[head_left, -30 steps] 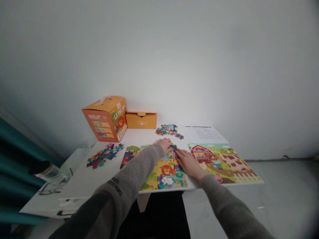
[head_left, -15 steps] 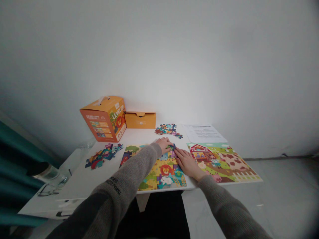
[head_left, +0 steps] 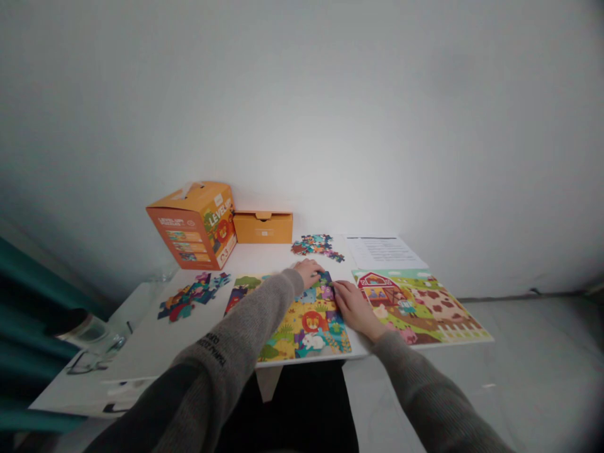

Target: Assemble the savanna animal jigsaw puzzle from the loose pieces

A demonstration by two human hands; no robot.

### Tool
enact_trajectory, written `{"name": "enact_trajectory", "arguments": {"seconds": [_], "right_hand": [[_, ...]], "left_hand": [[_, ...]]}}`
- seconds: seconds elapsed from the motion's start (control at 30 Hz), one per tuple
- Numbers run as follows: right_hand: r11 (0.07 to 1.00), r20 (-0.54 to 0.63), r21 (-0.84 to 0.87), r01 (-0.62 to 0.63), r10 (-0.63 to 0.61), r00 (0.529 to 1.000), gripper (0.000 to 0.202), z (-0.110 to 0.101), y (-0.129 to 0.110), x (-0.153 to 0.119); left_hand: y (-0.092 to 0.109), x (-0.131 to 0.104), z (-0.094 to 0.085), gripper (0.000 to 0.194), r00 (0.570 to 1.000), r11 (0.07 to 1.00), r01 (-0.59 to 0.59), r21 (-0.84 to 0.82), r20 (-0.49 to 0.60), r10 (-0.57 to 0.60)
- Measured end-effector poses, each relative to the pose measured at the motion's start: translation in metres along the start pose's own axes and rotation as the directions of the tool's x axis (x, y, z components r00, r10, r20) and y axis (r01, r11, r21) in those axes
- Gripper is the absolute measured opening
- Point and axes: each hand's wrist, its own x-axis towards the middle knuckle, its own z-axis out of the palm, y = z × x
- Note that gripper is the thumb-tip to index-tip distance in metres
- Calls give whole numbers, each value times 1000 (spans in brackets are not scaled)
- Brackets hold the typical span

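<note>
A jigsaw puzzle (head_left: 314, 322) with a lion and other animals lies near the front edge of the white table (head_left: 146, 352), largely joined. My left hand (head_left: 309, 272) rests on its upper edge near the far right corner, fingers stretched over the pieces. Along the right edge lies my right hand (head_left: 353, 305), its fingers extended against the border pieces and close to the left hand. Neither hand visibly holds a loose piece. My left forearm covers part of the puzzle's left half.
Loose puzzle pieces (head_left: 191, 299) lie at left, and another pile (head_left: 314, 244) at the back. A farm picture (head_left: 419, 308) and a printed sheet (head_left: 384, 253) are on the right. An orange puzzle box (head_left: 191, 226) and a smaller orange box (head_left: 264, 228) stand behind; a glass bottle (head_left: 97, 333) is far left.
The right hand's fingers have drawn back slightly from the puzzle's upper right corner towards its right edge. The left hand stays at the top edge. The view has shifted slightly.
</note>
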Motion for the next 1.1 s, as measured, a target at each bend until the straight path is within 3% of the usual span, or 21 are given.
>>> {"name": "enact_trajectory", "arguments": {"seconds": [0.1, 0.23, 0.43, 0.63, 0.83, 1.1], "right_hand": [[997, -31, 79, 6, -3, 1000, 34, -3, -2, 0], [999, 20, 25, 46, -47, 999, 33, -7, -5, -2], [999, 58, 41, 15, -17, 998, 33, -4, -3, -2], [997, 148, 76, 3, -14, 989, 24, -8, 6, 12], [1000, 238, -8, 9, -7, 971, 14, -14, 4, 30], [996, 291, -51, 66, -49, 955, 26, -14, 13, 41]], "left_hand": [[-2, 0, -1, 29, 1000, 1000, -11, -10, 7, 11], [-2, -2, -2, 26, 998, 998, -55, 15, 29, 54], [-1, -3, -5, 27, 997, 997, -65, 37, 37, 63], [1, -5, -7, 25, 998, 998, -49, 43, 47, 47], [3, -6, -4, 20, 999, 998, -39, 42, 8, 38], [-1, -4, -2, 27, 998, 997, -51, 52, 23, 50]]}}
